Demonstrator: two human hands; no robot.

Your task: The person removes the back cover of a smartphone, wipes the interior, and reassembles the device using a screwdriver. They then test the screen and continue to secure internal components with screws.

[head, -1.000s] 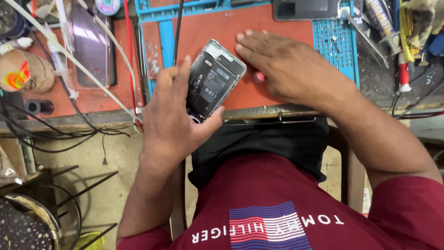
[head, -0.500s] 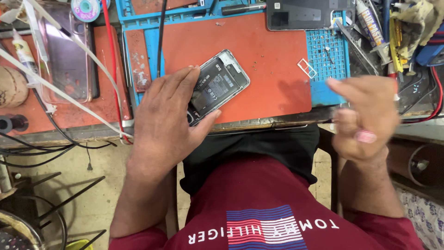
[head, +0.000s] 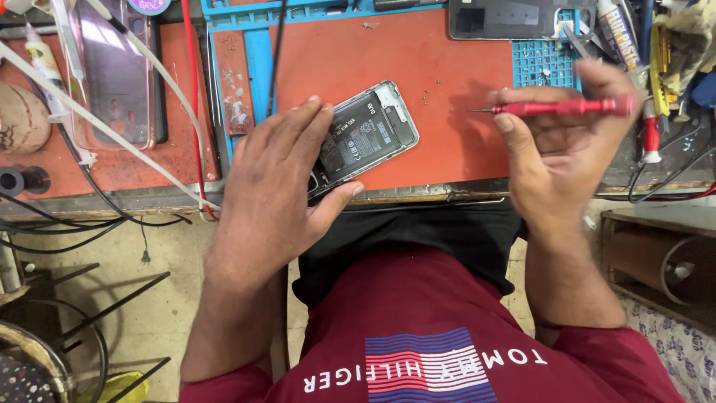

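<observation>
Opened phone pinned by your left hand, screwdriver in your right.

Your left hand (head: 280, 175) lies flat over the lower end of the opened phone (head: 369, 130), thumb hooked under its near edge, on the orange mat (head: 432, 67) at the bench front. Phone's long axis runs diagonally, up and to the right. Your right hand (head: 556, 157) pinches the red screwdriver (head: 559, 107) roughly level, tip pointing left at the phone's upper right end, near but apart from it. Left hand is nearer.
</observation>
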